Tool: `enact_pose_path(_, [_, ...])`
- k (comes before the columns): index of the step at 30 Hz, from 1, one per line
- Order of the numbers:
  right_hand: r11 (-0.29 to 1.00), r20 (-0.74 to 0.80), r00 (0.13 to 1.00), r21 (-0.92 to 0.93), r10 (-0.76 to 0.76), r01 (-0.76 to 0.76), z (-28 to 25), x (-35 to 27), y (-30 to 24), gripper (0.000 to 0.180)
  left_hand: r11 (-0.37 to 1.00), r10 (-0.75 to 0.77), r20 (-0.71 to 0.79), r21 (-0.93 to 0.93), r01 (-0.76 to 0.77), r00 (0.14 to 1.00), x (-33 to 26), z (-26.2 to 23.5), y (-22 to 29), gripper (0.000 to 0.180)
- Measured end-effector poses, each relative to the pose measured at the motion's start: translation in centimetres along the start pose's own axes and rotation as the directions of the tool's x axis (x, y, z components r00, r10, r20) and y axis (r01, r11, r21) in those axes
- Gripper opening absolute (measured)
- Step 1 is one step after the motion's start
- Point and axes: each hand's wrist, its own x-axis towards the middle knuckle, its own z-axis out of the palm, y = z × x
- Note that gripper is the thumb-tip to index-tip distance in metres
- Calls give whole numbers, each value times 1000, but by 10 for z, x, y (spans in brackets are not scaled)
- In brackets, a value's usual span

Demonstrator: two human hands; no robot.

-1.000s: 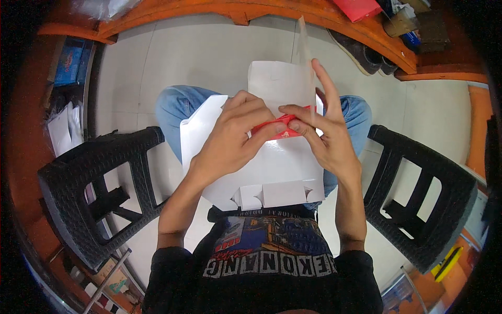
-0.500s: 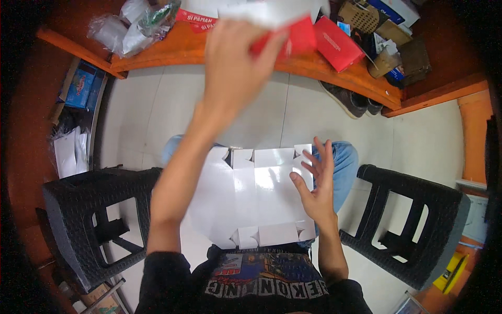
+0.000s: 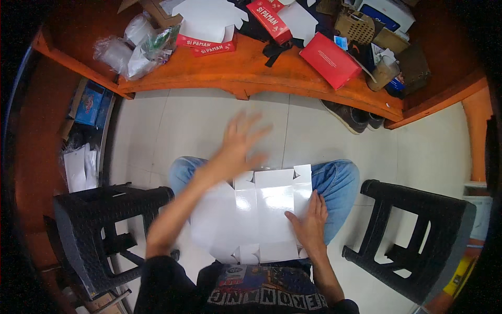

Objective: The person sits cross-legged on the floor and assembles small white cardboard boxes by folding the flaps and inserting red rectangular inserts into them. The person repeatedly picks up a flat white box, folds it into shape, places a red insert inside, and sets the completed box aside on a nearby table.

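Observation:
A flat, unfolded white carton (image 3: 274,209) with a glossy surface and notched flaps lies across my lap. My right hand (image 3: 312,222) rests at its right edge, thumb laid on the white surface and fingers stretched along the edge. Over the floor just beyond the carton's far left side, my left hand (image 3: 238,146) is raised, blurred, fingers spread and holding nothing. On the orange bench ahead sits a red carton with white flaps (image 3: 269,22). Left of it are more red-and-white cartons (image 3: 206,23), partly stacked.
A closed red box (image 3: 330,60) lies on the orange bench (image 3: 198,78), near a perforated brown box (image 3: 354,26). Plastic-wrapped items (image 3: 141,49) are at the bench's left. Black stools (image 3: 112,230) flank me, the other stool (image 3: 413,235) on the right. Dark shoes (image 3: 348,115) stand under the bench.
My left hand has let go of a red-and-white carton at the bench and come back toward my lap. My right hand has lowered from above the white carton onto its right edge.

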Motion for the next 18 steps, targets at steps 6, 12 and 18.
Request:
enact_pose_path(6, [979,-12,998,194,-61,62,-15,-2,-5,86,944,-329,163,45,326,930,-98,44,51,75])
enact_pose_path(12, [957,-50,999,287,-21,34,-19,-8,-7,63,968,-251,35,0,251,967,-96,43,41,68])
enact_pose_path(18, [842,113,994,536,3,-63,-37,-12,27,31,963,-80,79,-250,97,994,-103,16,104,84])
